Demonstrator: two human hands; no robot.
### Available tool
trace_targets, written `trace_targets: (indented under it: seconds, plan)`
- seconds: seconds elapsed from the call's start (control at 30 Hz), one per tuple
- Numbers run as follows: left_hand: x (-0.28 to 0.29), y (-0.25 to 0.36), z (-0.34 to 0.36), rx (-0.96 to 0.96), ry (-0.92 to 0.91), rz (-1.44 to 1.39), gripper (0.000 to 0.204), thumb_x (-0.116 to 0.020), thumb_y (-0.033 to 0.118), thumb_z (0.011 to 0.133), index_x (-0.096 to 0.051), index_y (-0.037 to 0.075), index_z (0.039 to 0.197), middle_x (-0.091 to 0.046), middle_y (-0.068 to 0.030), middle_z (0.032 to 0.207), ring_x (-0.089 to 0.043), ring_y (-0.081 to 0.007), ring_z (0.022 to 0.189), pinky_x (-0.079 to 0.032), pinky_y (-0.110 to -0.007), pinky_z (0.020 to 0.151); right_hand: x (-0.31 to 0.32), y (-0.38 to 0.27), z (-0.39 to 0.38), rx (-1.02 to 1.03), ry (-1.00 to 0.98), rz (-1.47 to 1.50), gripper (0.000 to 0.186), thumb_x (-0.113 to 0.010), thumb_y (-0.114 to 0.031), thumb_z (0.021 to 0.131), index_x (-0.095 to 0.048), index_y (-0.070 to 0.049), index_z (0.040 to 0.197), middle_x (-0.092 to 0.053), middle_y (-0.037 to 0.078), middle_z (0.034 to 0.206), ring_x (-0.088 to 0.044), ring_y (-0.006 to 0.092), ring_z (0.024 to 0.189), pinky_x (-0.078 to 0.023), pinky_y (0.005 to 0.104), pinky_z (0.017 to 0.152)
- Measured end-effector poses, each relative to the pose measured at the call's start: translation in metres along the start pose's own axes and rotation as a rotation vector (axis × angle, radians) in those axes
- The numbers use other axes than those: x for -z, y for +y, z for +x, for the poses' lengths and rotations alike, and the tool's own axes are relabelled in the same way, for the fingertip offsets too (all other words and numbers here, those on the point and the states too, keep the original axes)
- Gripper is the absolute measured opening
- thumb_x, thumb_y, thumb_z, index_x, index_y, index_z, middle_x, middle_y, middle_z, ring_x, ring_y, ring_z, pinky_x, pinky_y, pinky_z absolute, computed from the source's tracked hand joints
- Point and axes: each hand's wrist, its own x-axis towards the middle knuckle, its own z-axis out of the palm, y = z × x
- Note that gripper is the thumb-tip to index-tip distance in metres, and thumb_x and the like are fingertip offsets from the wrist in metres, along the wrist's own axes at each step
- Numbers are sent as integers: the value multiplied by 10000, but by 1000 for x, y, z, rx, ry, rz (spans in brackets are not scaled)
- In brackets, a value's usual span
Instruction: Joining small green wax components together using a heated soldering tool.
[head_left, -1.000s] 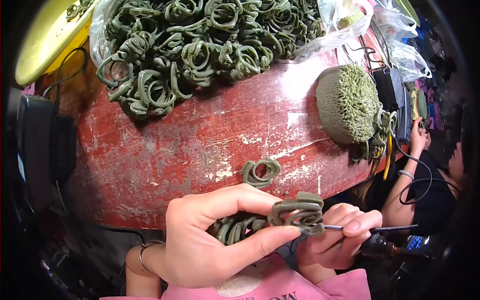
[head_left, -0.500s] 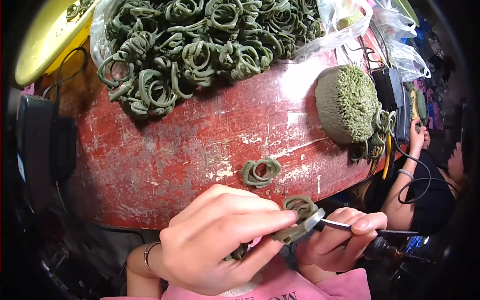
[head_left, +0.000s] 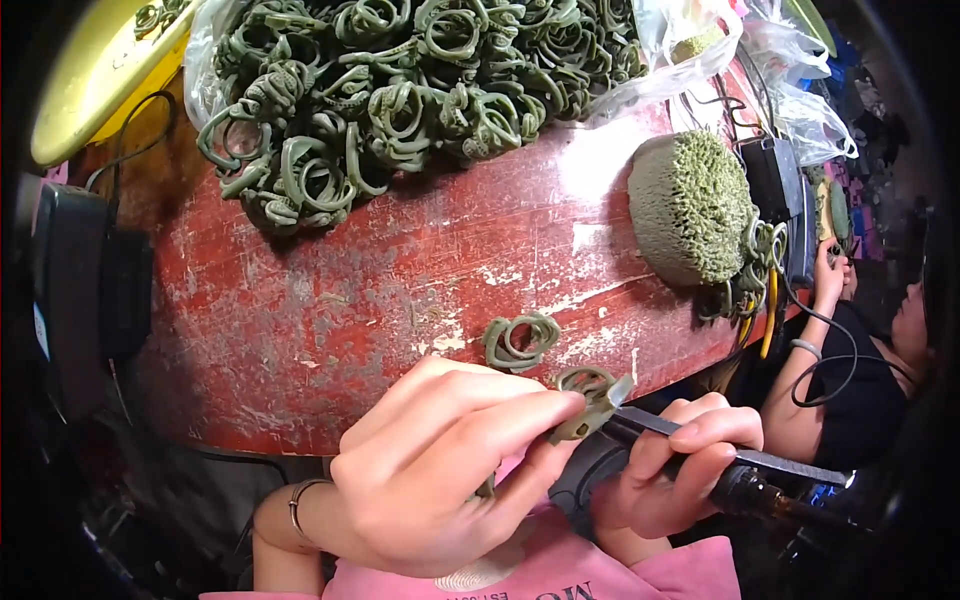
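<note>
My left hand (head_left: 430, 460) pinches a dull green ring-shaped piece (head_left: 580, 425) made of several thin loops, above the near table edge. Part of another green piece shows between the lower fingers. In my right hand (head_left: 680, 465) is a slim flat metal tool (head_left: 780, 466), held between thumb and fingers. Its tip lies at the right side of the green piece; whether they touch, I cannot tell. On the table just beyond my left hand rests another green looped piece (head_left: 521, 342).
A large heap of green looped pieces (head_left: 400, 110) lies on a plastic bag at the back of the worn red table (head_left: 370, 290). At right stands a rough green block (head_left: 700, 210) beside cables. A yellow basin (head_left: 90, 90) is far left. Another person's arm (head_left: 815, 330) shows at right.
The green piece in my left hand has moved slightly up and left and turned. My right hand has shifted a little left, and the metal tool now shows its broader flat side.
</note>
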Motion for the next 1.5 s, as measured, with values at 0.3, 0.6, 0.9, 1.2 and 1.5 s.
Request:
trace_targets:
  seconds: [0.3, 0.6, 0.9, 1.2, 1.5]
  plan:
    - [-1, -2, -3, 6, 13, -33, 263, -757, -17, 564, -590, -18, 767, -602, -107, 693, -577, -197, 610, -461, -277, 551, -5, 6, 1, 41, 31, -9, 224, -513, -240, 870, -459, -22, 866, -542, 46, 513, -387, 75, 377, -341, 208, 391]
    - [2, -7, -2, 17, 54, -51, 256, -736, -22, 597, -545, -22, 767, -587, -119, 676, -563, -174, 597, -450, -268, 535, -15, -1, 15, -148, 394, -29, 174, -496, -13, 783, -356, -38, 884, -490, 99, 640, -401, 68, 417, -329, 206, 400]
    - [15, -3, 0, 678, 25, -608, 128, -563, -36, 755, -519, -57, 874, -612, -128, 748, -608, -138, 674, -514, -242, 606, 2, 15, 9, -71, -7, -424, 337, -741, -160, 644, -514, -11, 843, -500, 99, 825, -497, 141, 729, -417, 261, 660]
    - [14, -10, -3, 577, 51, -380, 196, -628, -43, 720, -590, -58, 912, -635, -103, 778, -601, -111, 683, -481, -205, 613, 5, 22, -10, -251, -20, -415, 406, -685, -286, 726, -566, 44, 931, -555, 64, 596, -543, 114, 507, -424, 223, 477]
    - [8, -21, -12, 371, 157, -112, 202, -743, 9, 619, -607, -20, 765, -606, -99, 666, -555, -106, 541, -430, -219, 480, 12, 24, -18, -145, -207, -641, 384, -617, -373, 762, -560, 7, 773, -516, 55, 558, -525, 209, 447, -404, 275, 418]
